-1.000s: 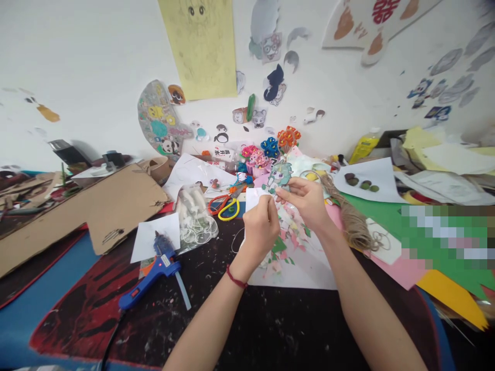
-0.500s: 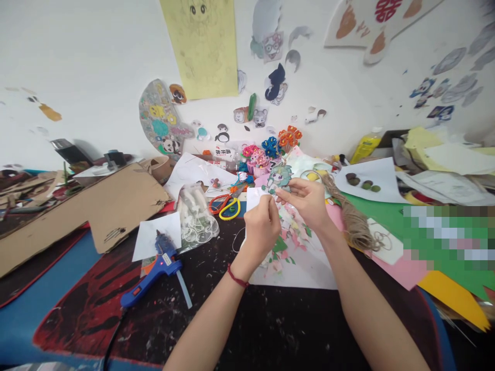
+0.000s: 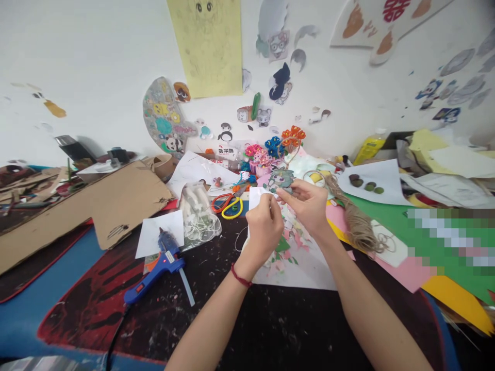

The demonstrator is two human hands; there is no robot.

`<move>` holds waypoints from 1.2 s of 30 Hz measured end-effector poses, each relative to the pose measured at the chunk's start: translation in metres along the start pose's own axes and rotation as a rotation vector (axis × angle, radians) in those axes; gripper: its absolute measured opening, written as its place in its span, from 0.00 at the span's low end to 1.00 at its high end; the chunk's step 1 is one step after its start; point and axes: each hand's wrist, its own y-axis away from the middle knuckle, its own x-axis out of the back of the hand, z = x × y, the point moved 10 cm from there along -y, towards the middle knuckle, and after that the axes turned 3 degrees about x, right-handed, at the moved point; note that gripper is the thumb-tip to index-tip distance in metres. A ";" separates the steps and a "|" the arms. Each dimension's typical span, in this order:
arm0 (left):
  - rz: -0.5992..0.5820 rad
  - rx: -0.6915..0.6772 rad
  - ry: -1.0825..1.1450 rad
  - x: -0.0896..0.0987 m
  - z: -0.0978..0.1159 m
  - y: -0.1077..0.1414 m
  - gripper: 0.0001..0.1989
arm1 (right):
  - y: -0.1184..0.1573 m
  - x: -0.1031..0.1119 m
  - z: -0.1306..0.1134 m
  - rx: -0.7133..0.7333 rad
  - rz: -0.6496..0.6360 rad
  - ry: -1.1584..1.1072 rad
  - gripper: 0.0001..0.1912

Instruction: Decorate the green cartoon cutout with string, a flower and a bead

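Note:
My right hand (image 3: pixel 309 203) pinches a green-haired cartoon paper cutout (image 3: pixel 281 179) by its right side. Close beside it, my left hand (image 3: pixel 264 222) is closed, fingertips near the cutout's lower left; what they hold is too small to make out. A red cord circles the left wrist. Beneath both hands lies a white sheet (image 3: pixel 313 270) strewn with pink and green paper scraps (image 3: pixel 288 247). Scissors (image 3: pixel 232 207) with orange and yellow handles rest left of my left hand.
A blue glue gun (image 3: pixel 166 262) lies on white paper at the left, its cable running forward. Beyond are cardboard (image 3: pixel 127 201) and a plastic bag (image 3: pixel 199 214). Twine (image 3: pixel 359 226), green paper (image 3: pixel 433 229) and a yellow bottle (image 3: pixel 369 147) are at the right.
The whole view has shifted slightly, moving the surroundings a little to the right. The cutout is tilted a bit differently, and both hands keep nearly the same hold.

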 end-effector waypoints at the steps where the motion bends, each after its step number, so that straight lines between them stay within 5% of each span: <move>1: -0.004 -0.015 -0.007 0.000 0.001 0.000 0.08 | 0.000 0.000 0.000 -0.001 0.005 -0.001 0.13; 20: 0.065 -0.391 -0.319 -0.001 0.030 0.006 0.13 | -0.002 0.001 0.013 -0.155 -0.081 -0.092 0.13; 36: 0.074 -0.460 -0.373 0.003 0.040 0.005 0.13 | -0.001 0.000 0.016 -0.209 -0.097 -0.157 0.15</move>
